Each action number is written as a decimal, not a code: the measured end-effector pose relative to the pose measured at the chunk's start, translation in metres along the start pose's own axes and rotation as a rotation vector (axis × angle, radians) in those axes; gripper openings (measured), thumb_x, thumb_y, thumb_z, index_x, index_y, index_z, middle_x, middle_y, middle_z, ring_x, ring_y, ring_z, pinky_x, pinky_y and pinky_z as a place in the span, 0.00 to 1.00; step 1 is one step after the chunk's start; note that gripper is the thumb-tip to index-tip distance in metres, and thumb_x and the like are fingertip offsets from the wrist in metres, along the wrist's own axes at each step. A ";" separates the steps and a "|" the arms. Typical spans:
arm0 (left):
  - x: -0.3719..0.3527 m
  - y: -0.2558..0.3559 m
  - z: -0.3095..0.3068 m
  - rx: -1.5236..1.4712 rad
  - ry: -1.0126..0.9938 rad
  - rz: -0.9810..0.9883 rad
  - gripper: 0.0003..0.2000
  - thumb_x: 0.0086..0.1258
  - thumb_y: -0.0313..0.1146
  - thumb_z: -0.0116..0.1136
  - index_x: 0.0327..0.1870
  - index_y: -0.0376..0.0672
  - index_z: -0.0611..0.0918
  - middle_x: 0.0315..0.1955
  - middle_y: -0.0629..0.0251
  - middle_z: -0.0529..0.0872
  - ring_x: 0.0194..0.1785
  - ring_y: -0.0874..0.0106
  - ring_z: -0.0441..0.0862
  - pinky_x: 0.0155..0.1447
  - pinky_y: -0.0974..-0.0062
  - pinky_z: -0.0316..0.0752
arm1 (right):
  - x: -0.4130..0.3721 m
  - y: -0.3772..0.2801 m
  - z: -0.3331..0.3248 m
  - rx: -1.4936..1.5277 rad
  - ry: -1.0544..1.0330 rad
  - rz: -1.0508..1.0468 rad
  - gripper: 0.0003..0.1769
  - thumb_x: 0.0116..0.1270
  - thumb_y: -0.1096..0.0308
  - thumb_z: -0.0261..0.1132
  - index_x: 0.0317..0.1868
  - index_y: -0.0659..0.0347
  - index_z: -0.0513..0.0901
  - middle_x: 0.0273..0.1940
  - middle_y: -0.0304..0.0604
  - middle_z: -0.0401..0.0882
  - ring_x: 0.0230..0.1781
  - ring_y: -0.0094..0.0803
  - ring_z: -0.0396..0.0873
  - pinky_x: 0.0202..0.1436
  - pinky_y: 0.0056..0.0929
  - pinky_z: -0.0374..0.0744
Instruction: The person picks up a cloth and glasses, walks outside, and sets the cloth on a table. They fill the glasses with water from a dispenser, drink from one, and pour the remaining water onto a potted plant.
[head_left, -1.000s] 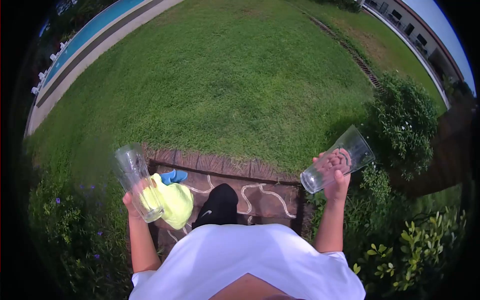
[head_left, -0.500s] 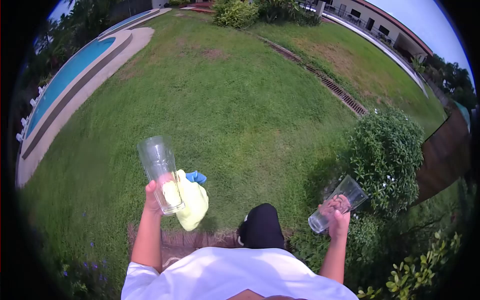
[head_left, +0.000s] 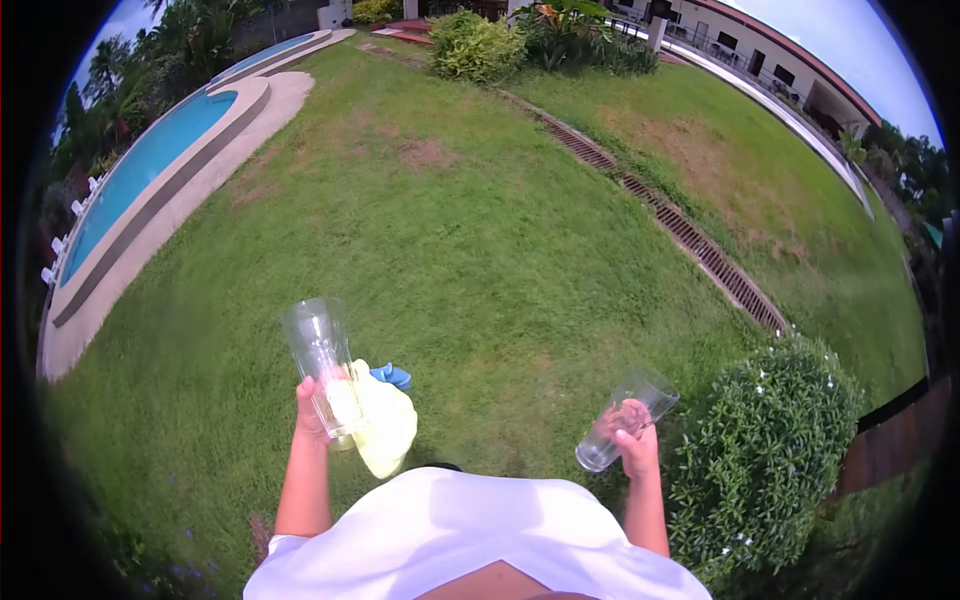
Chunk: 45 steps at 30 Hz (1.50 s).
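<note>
My left hand (head_left: 312, 408) is closed around the lower part of a tall clear glass (head_left: 318, 345), which leans a little to the left. A pale yellow cloth (head_left: 385, 422) hangs from the same hand beside the glass, with a small blue piece (head_left: 391, 376) at its top; how the fingers hold the cloth is hidden. On the right, my right hand (head_left: 636, 440) grips a second clear glass (head_left: 602, 445), tilted with its wide rim toward the upper right. Both glasses look empty, and the fingers show through them.
Grass (head_left: 430, 240) spreads ahead. A leafy bush (head_left: 760, 440) stands close by my right hand. A drain grate (head_left: 700, 245) crosses the lawn on the right. A pool (head_left: 150, 170) lies at the far left, a building (head_left: 760, 50) at the far right.
The view has shifted forward over the lawn. My right hand and its glass are now further left in view, and the bush appears lower. The dark-clad leg is now mostly hidden under the white shirt.
</note>
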<state>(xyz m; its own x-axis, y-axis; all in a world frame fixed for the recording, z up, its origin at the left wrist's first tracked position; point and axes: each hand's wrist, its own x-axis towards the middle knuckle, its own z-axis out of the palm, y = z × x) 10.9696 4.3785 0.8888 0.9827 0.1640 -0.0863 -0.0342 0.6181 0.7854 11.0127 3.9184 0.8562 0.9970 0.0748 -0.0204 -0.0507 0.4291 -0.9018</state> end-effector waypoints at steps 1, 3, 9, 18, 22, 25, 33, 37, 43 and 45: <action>0.022 0.005 0.011 0.018 -0.021 0.012 0.35 0.45 0.64 0.59 0.42 0.39 0.75 0.36 0.59 0.79 0.37 0.65 0.80 0.41 0.66 0.78 | 0.029 -0.012 0.002 -0.014 -0.012 -0.013 0.34 0.44 0.71 0.71 0.53 0.62 0.65 0.40 0.43 0.73 0.38 0.31 0.76 0.44 0.30 0.76; 0.071 0.005 0.016 -0.002 -0.005 0.049 0.36 0.44 0.65 0.58 0.42 0.38 0.75 0.37 0.58 0.78 0.39 0.64 0.79 0.43 0.65 0.78 | 0.094 -0.033 0.002 -0.094 -0.044 -0.039 0.34 0.44 0.70 0.72 0.52 0.61 0.65 0.39 0.42 0.73 0.39 0.30 0.76 0.45 0.29 0.75; 0.256 -0.026 0.044 -0.018 -0.071 0.062 0.40 0.45 0.67 0.55 0.46 0.34 0.73 0.41 0.53 0.77 0.46 0.56 0.79 0.48 0.53 0.78 | 0.300 -0.058 0.008 -0.054 0.020 -0.244 0.34 0.45 0.69 0.72 0.52 0.61 0.65 0.40 0.43 0.72 0.39 0.30 0.76 0.46 0.29 0.74; 0.587 -0.045 0.146 0.011 -0.374 -0.085 0.42 0.42 0.67 0.57 0.48 0.34 0.72 0.39 0.55 0.77 0.44 0.61 0.77 0.46 0.61 0.76 | 0.494 -0.139 -0.030 -0.159 0.245 -0.421 0.40 0.41 0.61 0.73 0.54 0.60 0.63 0.44 0.47 0.72 0.46 0.39 0.75 0.54 0.47 0.74; 0.719 -0.070 0.225 0.082 -0.461 -0.163 0.43 0.38 0.68 0.60 0.45 0.34 0.73 0.36 0.61 0.77 0.39 0.70 0.77 0.41 0.73 0.75 | 0.568 -0.161 -0.064 -0.197 0.471 -0.539 0.46 0.40 0.56 0.73 0.58 0.61 0.60 0.47 0.51 0.70 0.48 0.42 0.73 0.54 0.48 0.74; 0.818 -0.111 0.263 0.107 -0.467 -0.190 0.42 0.38 0.67 0.60 0.45 0.34 0.73 0.37 0.60 0.76 0.39 0.70 0.77 0.42 0.73 0.75 | 0.647 -0.161 -0.104 -0.214 0.613 -0.584 0.45 0.40 0.56 0.73 0.57 0.61 0.61 0.46 0.49 0.70 0.48 0.41 0.73 0.54 0.48 0.74; 1.060 -0.138 0.391 0.205 -0.358 -0.091 0.42 0.41 0.68 0.57 0.45 0.33 0.73 0.36 0.61 0.77 0.39 0.71 0.78 0.41 0.74 0.76 | 0.933 -0.243 -0.186 -0.321 0.606 -0.651 0.43 0.42 0.57 0.71 0.57 0.62 0.61 0.47 0.48 0.68 0.49 0.42 0.73 0.54 0.49 0.74; 1.164 -0.140 0.461 0.133 -0.524 -0.038 0.45 0.47 0.67 0.54 0.53 0.29 0.68 0.45 0.55 0.75 0.47 0.66 0.75 0.51 0.68 0.73 | 1.076 -0.283 -0.230 -0.278 0.535 -0.679 0.42 0.44 0.54 0.70 0.57 0.61 0.62 0.48 0.50 0.68 0.50 0.44 0.72 0.54 0.49 0.74; 1.369 -0.212 0.510 0.194 -0.437 -0.077 0.44 0.47 0.67 0.53 0.53 0.30 0.70 0.44 0.56 0.76 0.45 0.65 0.77 0.47 0.68 0.76 | 1.271 -0.298 -0.331 -0.107 0.545 -0.614 0.34 0.49 0.52 0.66 0.54 0.60 0.66 0.48 0.48 0.69 0.52 0.40 0.71 0.58 0.46 0.71; 1.498 -0.268 0.557 0.196 -0.344 -0.166 0.41 0.48 0.66 0.53 0.49 0.31 0.73 0.39 0.57 0.78 0.40 0.66 0.79 0.42 0.69 0.78 | 1.346 -0.309 -0.381 -0.078 0.658 -0.577 0.32 0.51 0.51 0.64 0.53 0.59 0.67 0.48 0.48 0.70 0.51 0.39 0.71 0.59 0.45 0.70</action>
<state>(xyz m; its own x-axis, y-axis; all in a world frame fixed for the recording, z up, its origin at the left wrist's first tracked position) 12.5518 4.0303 0.8904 0.9767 -0.2114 -0.0380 0.1321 0.4515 0.8824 12.3922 3.5433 0.9432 0.6983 -0.6795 0.2248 0.4520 0.1751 -0.8747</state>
